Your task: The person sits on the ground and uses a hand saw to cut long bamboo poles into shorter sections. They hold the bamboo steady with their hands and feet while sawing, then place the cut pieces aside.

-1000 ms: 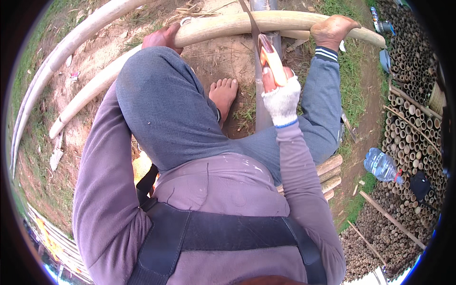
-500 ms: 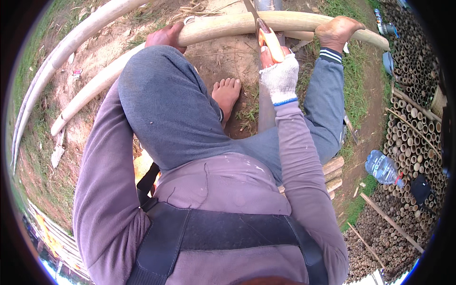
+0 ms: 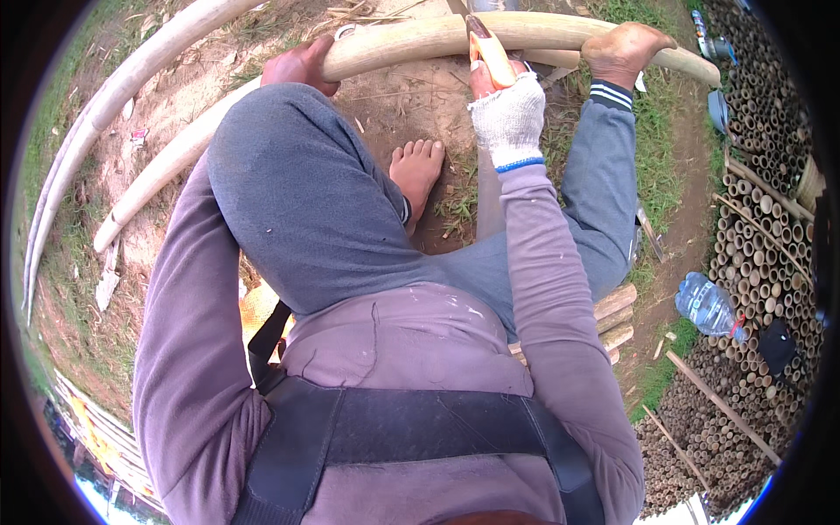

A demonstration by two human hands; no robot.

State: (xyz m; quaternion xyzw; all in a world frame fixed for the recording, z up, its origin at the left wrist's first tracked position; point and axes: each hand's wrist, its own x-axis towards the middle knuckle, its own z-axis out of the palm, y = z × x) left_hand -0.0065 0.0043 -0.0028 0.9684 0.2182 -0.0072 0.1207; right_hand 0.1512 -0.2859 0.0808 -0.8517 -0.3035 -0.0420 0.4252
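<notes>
The person is sitting low over bare ground, holding a pale peeled bamboo pole (image 3: pixel 411 39) that is lying across the dirt ahead. The left hand (image 3: pixel 297 66) is wrapped around the pole, fingers closed over it. The right hand (image 3: pixel 507 109), in a white knit glove, is gripping the yellowish handle of a knife (image 3: pixel 490 54) pressed against the pole. One bare foot (image 3: pixel 626 48) is resting on the pole's right stretch.

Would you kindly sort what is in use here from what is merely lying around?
In use: pale bamboo pole, held by left hand; wooden-handled blade in gloved right hand.
Lying about: plastic water bottle, stacked bamboo tubes, long poles at left.
</notes>
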